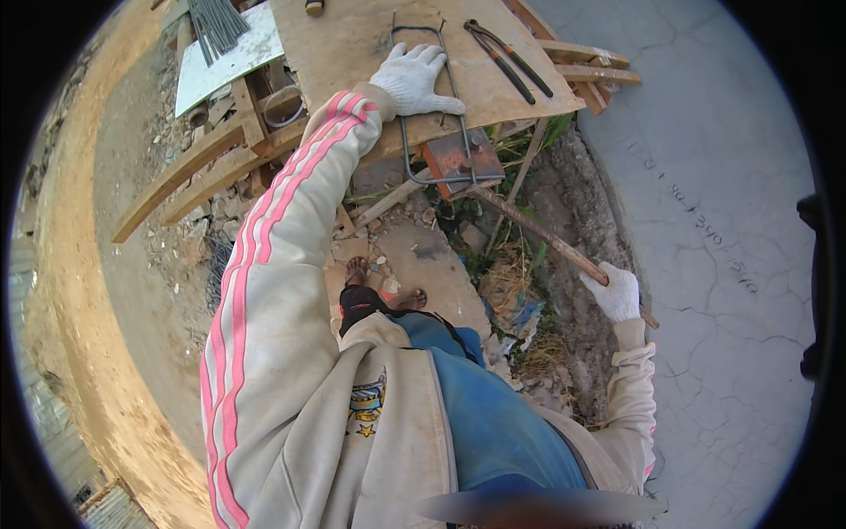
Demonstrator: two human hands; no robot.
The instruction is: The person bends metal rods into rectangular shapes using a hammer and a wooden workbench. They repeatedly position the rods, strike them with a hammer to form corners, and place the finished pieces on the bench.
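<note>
My left hand (411, 81), in a white knitted glove, lies flat with its fingers stretched out. It presses down across a long, thin steel rod (404, 145) bent into a narrow rectangular frame on a plywood bench (335, 55). The frame's near end reaches past the bench edge, over a rusty reddish metal bending block (445, 159). My right hand (615, 294), gloved too, is closed round the lower end of a rusty bar (546, 234). That bar slants up to the near corner of the frame at the block. Pincers (514, 78) with dark handles lie to the right of the frame.
Wooden beams (198, 176) jut out left of the bench, with a bundle of grey rods (214, 26) on a white panel (231, 60). More planks (589, 63) stick out at the right. A cracked grey concrete surface (705, 176) borders the right side. Rubble and weeds surround my feet.
</note>
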